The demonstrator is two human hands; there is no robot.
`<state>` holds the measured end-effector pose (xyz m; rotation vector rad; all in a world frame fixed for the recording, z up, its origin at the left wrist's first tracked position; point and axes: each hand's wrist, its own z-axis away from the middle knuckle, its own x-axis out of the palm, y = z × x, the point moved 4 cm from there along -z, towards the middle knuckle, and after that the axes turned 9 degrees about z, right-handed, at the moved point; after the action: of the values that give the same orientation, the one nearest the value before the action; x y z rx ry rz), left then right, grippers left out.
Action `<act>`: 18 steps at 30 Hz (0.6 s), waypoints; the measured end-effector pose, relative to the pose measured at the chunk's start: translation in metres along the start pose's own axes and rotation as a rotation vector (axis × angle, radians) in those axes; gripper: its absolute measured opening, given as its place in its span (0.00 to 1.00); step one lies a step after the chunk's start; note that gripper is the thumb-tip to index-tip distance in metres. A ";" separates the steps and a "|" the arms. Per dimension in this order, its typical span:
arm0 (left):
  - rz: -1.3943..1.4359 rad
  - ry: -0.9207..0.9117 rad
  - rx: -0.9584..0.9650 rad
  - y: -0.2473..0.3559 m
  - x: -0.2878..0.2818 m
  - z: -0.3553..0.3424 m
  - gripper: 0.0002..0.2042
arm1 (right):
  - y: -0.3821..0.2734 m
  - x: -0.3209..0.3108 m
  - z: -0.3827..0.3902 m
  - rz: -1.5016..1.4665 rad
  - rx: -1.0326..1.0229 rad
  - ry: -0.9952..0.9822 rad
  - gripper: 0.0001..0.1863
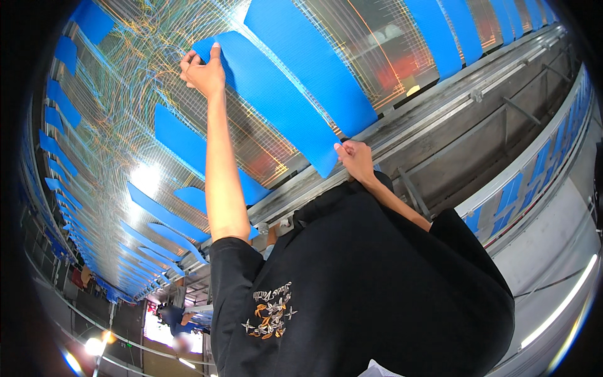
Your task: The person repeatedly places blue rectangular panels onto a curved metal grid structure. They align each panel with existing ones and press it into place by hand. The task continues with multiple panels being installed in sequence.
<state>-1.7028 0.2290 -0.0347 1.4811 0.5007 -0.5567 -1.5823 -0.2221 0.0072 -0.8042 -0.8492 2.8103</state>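
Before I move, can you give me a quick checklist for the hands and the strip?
1. Left hand at the strip's far end: ok, thumb on the blue.
2. Right hand at the near end: ok, at its right-hand edge.
3. Gap to the neighbouring strip: ok, a narrow one shows.
4. Near end clear of the rail: not ok, it overlaps the rail in this view.
5. Firm grip on both sides: cannot tell.

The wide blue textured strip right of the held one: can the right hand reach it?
Likely yes: the right hand is close to the wide blue strip, nothing visibly blocking, though it seems to pinch the held strip.
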 end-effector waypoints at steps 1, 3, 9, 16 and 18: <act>0.001 0.007 0.004 -0.002 -0.001 0.000 0.22 | 0.001 0.001 -0.001 -0.004 -0.006 0.008 0.20; 0.005 0.016 0.012 -0.001 -0.002 0.000 0.23 | 0.006 0.005 -0.001 -0.011 -0.015 0.027 0.20; -0.022 0.018 0.016 0.000 0.000 -0.001 0.23 | 0.010 0.006 -0.005 0.087 -0.066 -0.001 0.20; -0.045 0.000 0.024 -0.001 0.000 0.002 0.24 | 0.005 0.005 -0.004 0.068 -0.058 0.001 0.21; -0.071 0.012 0.046 0.002 0.000 0.003 0.26 | 0.001 0.003 -0.003 0.074 -0.077 0.006 0.21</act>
<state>-1.7015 0.2258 -0.0331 1.5158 0.5545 -0.6189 -1.5826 -0.2205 0.0032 -0.8722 -0.9515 2.8528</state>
